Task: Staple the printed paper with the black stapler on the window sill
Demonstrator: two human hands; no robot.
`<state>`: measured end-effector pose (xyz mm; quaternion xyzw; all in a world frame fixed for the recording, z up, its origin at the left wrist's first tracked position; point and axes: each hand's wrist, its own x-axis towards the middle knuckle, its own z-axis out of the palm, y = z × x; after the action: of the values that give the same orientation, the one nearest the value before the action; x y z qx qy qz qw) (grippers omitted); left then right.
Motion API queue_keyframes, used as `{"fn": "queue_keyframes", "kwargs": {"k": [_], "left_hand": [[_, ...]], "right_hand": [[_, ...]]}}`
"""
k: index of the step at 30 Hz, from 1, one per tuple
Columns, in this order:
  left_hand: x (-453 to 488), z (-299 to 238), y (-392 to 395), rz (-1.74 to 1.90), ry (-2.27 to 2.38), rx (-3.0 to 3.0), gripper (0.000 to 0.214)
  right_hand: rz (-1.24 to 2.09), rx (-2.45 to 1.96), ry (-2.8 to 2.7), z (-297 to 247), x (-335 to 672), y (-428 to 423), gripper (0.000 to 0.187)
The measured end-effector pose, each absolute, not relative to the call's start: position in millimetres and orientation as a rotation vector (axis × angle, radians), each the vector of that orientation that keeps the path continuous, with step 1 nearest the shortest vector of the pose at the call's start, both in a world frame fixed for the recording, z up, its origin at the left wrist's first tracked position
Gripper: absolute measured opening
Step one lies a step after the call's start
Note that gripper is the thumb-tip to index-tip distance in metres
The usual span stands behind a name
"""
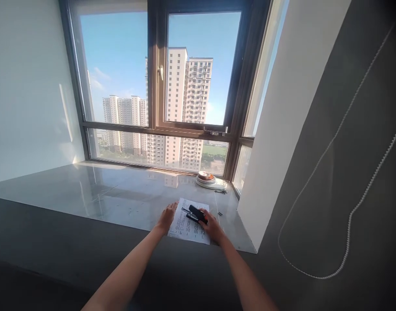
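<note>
Printed sheets of paper (190,236) lie on the window sill near its front edge. My right hand (212,225) is wrapped round a black stapler (196,212) above the paper. The stapler's top arm is swung up from its base, and a thin metal part juts out to the left. My left hand (167,217) rests along the left edge of the paper with its fingers stretched forward. A small dark strip, perhaps staples (220,214), lies right of the paper.
Stacked plates or dishes (207,180) stand at the sill's back right corner, with a small dark object (221,191) before them. The glossy grey sill (116,194) runs left below the window. A beaded blind cord (349,224) hangs at the right.
</note>
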<state>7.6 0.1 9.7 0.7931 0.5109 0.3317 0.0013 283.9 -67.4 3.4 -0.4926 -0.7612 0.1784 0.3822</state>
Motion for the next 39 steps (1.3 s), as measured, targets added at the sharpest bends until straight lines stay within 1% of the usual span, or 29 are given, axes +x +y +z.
{"fn": "queue_keyframes", "kwargs": {"k": [3, 5, 8, 13, 24, 31, 39], "left_hand": [[12, 12, 2, 1.171, 1.43, 2.416, 0.034], [15, 12, 3, 1.214, 1.366, 2.423, 0.029], [20, 14, 1, 1.212, 1.23, 2.532, 0.028], [22, 16, -1, 1.097, 0.964, 2.651, 0.03], [22, 20, -1, 1.037, 0.926, 2.698, 0.026], [20, 17, 7, 1.044, 0.98, 2.646, 0.023], [22, 19, 10, 0.973, 0.905, 2.467, 0.025]], "right_hand": [[0.464, -1.309, -1.943, 4, 283, -67, 0.059], [0.455, -1.325, -1.952, 3, 283, -65, 0.058], [0.441, -1.324, -1.965, 0, 283, -63, 0.055], [0.419, -1.295, -1.978, 2, 284, -64, 0.054], [0.404, -1.27, -2.003, 10, 283, -71, 0.05], [0.409, -1.28, -2.012, 10, 283, -71, 0.056], [0.437, -1.309, -2.003, 18, 281, -77, 0.054]]}}
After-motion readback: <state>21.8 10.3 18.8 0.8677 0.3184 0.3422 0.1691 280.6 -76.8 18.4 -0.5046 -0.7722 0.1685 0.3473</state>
